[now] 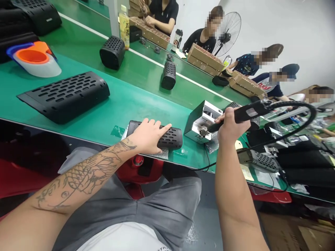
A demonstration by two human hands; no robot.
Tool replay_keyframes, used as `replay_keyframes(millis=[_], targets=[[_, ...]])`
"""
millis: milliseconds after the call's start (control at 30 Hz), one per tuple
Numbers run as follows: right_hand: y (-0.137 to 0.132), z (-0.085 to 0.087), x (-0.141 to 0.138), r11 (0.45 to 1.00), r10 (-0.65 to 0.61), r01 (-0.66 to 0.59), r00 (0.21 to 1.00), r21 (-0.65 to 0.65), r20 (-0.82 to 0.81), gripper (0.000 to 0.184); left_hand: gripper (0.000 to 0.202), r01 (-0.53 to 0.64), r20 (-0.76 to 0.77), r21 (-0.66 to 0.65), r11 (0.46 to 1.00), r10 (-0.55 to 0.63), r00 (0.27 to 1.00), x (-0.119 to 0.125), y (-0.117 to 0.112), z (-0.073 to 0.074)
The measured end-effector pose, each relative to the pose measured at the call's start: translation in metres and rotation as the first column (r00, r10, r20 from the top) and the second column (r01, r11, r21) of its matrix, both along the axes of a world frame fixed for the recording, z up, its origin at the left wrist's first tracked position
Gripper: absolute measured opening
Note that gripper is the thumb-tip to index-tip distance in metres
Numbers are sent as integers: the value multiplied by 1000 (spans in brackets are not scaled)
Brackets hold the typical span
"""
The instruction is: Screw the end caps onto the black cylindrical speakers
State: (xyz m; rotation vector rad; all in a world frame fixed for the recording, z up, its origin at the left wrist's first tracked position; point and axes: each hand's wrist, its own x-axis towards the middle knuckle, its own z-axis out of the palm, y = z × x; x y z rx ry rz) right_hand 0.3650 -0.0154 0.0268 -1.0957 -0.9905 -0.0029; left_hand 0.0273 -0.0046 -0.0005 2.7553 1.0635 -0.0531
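My left hand [148, 136] lies across a black perforated speaker housing [173, 138] at the near table edge. Its fingers reach over the far side and the thumb rests along the near side. In my right hand [231, 129] is a black electric screwdriver [251, 111], the fingers wrapped round its body and a cable trailing from its rear end. The screwdriver's tip points at the front of a silver box-shaped screw feeder [193, 122], to the right of the housing. Whether a screw is on the tip is too small to tell.
A larger black perforated shell [70, 94] and an orange-and-white plastic cup [36, 59] lie left. Housings [112, 52] stand on the green conveyor belt [141, 75] beyond. A drink bottle [124, 28] stands behind. Black parts [264, 160] and cables crowd the right. Several people sit opposite.
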Motion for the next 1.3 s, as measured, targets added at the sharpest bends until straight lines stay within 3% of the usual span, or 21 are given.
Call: replay_keyframes(millis=[167,300,400,533,733,867,1033,1167,1300], targets=[[-10,-21,6,996,28,-33,998,-84,-62,58,130,-4,-52,4,1000,4,999,-38,19,2],[-28,-14,-12,994,84,-88,995,-67,-61,56,130,-33,-43,-28,999,31,999,-60,26,-2],[-28,-5,-18,998,64,-64,998,20,-9,49,127,-30,-22,-28,999,30,999,-63,24,-4],[-12,-6,-6,998,-66,66,998,-2,23,51,126,-46,-33,-37,998,45,998,-60,22,-1],[-13,-14,-2,999,-19,18,1000,-50,-15,58,124,-52,7,-54,997,52,999,-60,22,0],[-36,2,-37,997,77,-78,994,-14,-76,58,124,-55,9,-61,997,56,998,-60,21,-1],[-61,26,-115,921,390,-386,917,54,-89,59,124,-56,0,-63,996,56,998,-59,21,0],[-57,27,-168,820,572,-572,819,20,-44,61,124,-56,-17,-57,997,55,998,-59,20,1],[-43,19,-190,791,606,-610,792,-47,-74,63,123,-58,-2,-53,997,58,998,-60,17,2]])
